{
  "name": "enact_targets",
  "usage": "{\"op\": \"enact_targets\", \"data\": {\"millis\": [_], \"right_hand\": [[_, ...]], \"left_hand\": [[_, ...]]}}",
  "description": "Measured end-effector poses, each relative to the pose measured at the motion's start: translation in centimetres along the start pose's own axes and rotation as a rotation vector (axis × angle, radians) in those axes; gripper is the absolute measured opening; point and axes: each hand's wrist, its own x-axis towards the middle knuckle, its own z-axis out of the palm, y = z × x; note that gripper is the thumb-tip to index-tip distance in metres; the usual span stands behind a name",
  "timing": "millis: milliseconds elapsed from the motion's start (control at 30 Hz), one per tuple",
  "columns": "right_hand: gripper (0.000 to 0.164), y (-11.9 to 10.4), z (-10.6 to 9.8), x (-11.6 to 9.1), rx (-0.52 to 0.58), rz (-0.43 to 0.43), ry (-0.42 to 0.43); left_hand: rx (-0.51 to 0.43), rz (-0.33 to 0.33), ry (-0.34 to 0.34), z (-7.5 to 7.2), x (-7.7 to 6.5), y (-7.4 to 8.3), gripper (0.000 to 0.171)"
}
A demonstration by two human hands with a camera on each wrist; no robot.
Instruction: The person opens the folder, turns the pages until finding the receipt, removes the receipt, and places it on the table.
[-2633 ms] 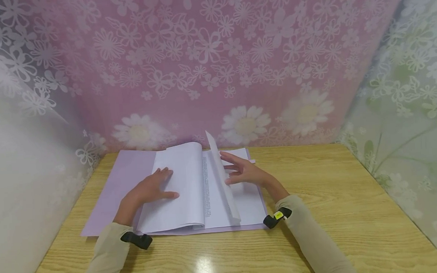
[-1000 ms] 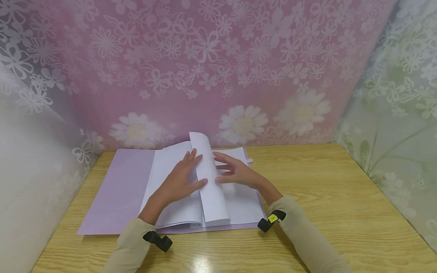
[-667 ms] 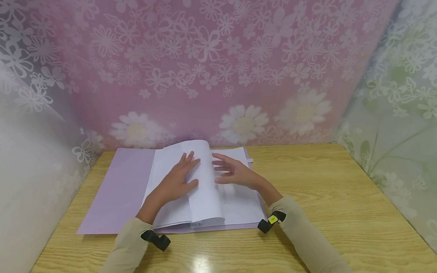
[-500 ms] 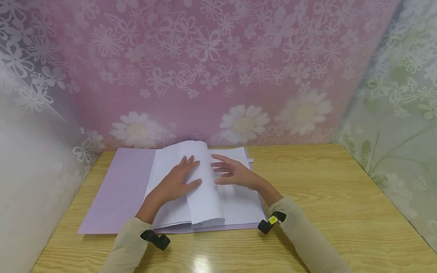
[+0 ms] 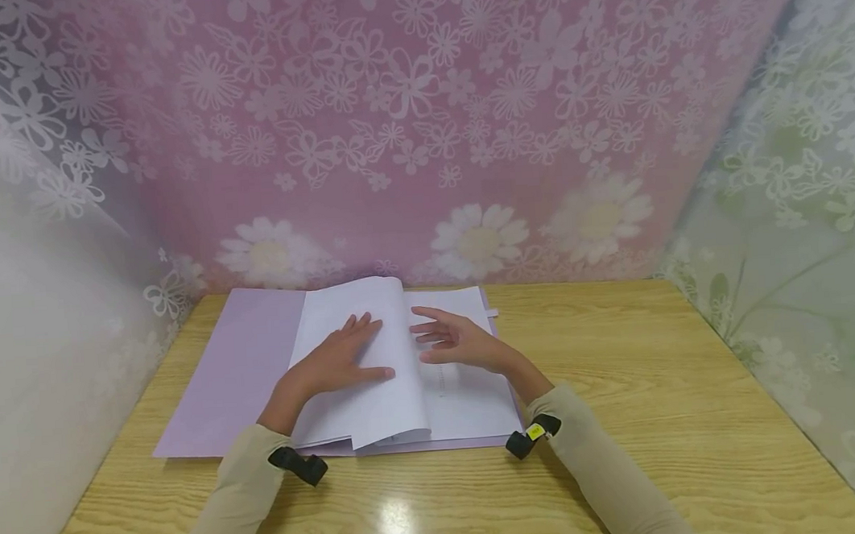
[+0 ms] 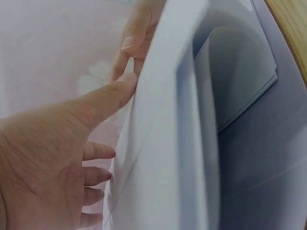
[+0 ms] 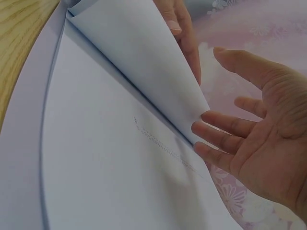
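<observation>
A lilac folder (image 5: 237,366) lies spread out on the table, with white sheets inside it. My left hand (image 5: 338,359) rests on the turned sheets (image 5: 387,406) with fingers spread and thumb pointing right. Those sheets bulge in a curve along the middle of the folder, as the left wrist view also shows. My right hand (image 5: 460,342) is held just right of that curve, its fingers loosely extended. In the right wrist view its fingertips (image 7: 204,148) are right at the bend of the turned paper (image 7: 139,52). Below it lies a sheet (image 5: 471,402) with a narrow column of print.
The wooden table (image 5: 658,384) extends right and in front of the folder. A small pale tab (image 5: 492,313) sticks out at the folder's right edge. A pink flowered curtain (image 5: 421,138) hangs close behind.
A sheet that stood raised by my right hand has swung left and now lies on the turned pile. My left hand moved right onto it, then slightly back left and nearer.
</observation>
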Motion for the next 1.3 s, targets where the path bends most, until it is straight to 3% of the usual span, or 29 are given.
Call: {"op": "enact_targets", "data": {"millis": [333, 733, 1133, 1300], "right_hand": [[0.076, 0.5, -1.3, -0.3, -0.048, -0.012, 0.058], [0.085, 2.0, -4.3, -1.2, -0.179, 0.052, 0.240], [0.090, 3.8, -5.8, -1.8, -0.296, 0.173, 0.383], [0.091, 4.8, -6.2, -1.9, -0.320, 0.184, 0.425]], "left_hand": [[-0.025, -0.047, -0.045, -0.8, -0.5, -0.7, 0.097], [-0.059, -0.058, -0.033, -1.2, -0.7, -1.1, 0.102], [-0.066, -0.051, -0.036, -1.4, -0.9, -1.7, 0.097], [-0.067, -0.067, -0.021, -1.4, -0.8, -1.7, 0.103]]}}
